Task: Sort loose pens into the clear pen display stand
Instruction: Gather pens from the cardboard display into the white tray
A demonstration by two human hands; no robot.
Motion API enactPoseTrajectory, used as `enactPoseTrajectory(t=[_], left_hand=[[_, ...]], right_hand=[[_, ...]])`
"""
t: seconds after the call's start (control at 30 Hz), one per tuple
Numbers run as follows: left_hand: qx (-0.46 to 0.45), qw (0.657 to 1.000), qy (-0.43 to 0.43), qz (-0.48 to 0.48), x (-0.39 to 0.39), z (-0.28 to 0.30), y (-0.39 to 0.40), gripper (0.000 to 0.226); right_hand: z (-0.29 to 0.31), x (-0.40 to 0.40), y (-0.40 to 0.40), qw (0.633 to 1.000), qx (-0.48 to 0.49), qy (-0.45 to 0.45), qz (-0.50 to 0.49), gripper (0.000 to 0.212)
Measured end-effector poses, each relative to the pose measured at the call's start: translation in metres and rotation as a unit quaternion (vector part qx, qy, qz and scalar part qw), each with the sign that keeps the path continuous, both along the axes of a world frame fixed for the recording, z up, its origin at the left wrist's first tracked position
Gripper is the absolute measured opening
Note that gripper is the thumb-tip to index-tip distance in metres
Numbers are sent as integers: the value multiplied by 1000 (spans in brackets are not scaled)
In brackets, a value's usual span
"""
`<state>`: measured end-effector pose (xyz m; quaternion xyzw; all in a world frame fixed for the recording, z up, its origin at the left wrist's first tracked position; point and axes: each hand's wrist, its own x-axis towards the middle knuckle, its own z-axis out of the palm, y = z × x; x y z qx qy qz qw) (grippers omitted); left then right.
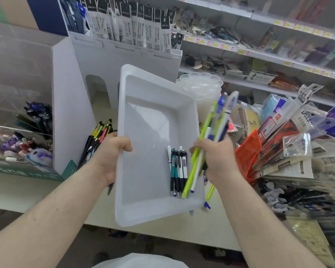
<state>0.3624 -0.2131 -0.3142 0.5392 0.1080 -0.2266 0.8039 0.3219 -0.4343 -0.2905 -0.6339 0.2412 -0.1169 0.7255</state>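
My left hand [112, 153] grips the left rim of a white plastic tray [143, 117], held tilted above the counter. Several click pens [178, 171] with teal, black and white barrels lie in the tray's lower right corner. My right hand [215, 157] holds a bundle of pens [217, 120], yellow-green, white and blue, at the tray's right edge; their upper ends fan up and right, their tips point down over the rim. The clear pen display stand [17, 105] stands at the far left with dark pens and small items in its compartments.
Loose black, yellow and pink pens [97, 138] lie on the counter left of the tray, against a white cardboard display [72, 105]. Packaged stationery [290, 144] is heaped on the right. Clear flower-shaped palettes [201, 84] are stacked behind the tray. Shelves run along the back.
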Motion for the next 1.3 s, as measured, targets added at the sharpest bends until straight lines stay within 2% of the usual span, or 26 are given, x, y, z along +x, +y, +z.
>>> enactPoseTrajectory(t=[0.07, 0.27, 0.37, 0.53, 0.7, 0.83, 0.93, 1.03, 1.13, 1.2, 1.3], left_hand=[[-8, 1000, 0, 0, -1, -1, -3, 55], [-40, 998, -48, 10, -6, 3, -7, 58], [-49, 995, -91, 9, -10, 4, -6, 54], [-73, 991, -111, 14, -15, 8, -10, 51], [-69, 990, -121, 22, -15, 11, -16, 52], [-62, 993, -98, 36, -13, 9, -20, 73], [-58, 995, -79, 37, -13, 11, -22, 93], [-52, 997, -48, 37, -10, 13, -21, 89], [-38, 998, -23, 46, -8, 14, -17, 52], [-28, 998, -14, 50, -7, 11, -14, 52], [-41, 998, -24, 40, -7, 11, -14, 44]], right_hand=[[-2, 5, 24, 996, -72, -33, 31, 37], [-32, 5, 65, 972, -222, -7, 81, 31], [-40, -3, 71, 966, -246, 8, 85, 36], [-51, -20, 83, 953, -292, 20, 82, 63], [-56, -17, 84, 938, -338, 47, 63, 69], [-55, -7, 84, 946, -323, 34, 19, 60], [-51, 2, 88, 939, -340, 47, -1, 70], [-47, -1, 89, 899, -425, 92, 51, 87], [-41, -14, 83, 813, -544, 162, 128, 99], [-36, -18, 74, 759, -605, 192, 149, 102], [-29, -21, 62, 759, -583, 222, 184, 98]])
